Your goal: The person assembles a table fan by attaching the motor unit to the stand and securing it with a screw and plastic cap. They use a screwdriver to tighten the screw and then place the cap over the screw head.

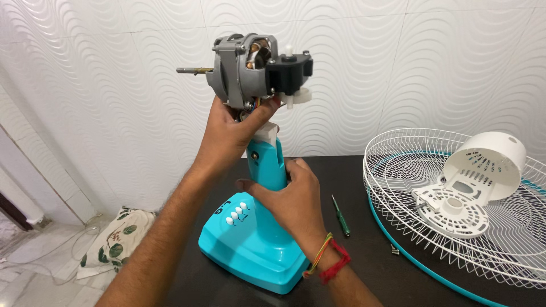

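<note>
Head view: our left hand [230, 133] clasps the bare fan motor [244, 71] from below, atop the turquoise stand [266, 165]; right hand [290, 196] wraps the stand's neck. We'd best keep the motor level and the stand braced on the black table [369, 267].

Your two forearms are bare, with no sleeves showing. Your left hand [227, 139] wears nothing: no ring, no band, no glove. Your right hand [290, 199] is bare too, but its wrist carries a thick red thread band [335, 262] and thinner yellow-green threads [318, 256] beside it.
</note>
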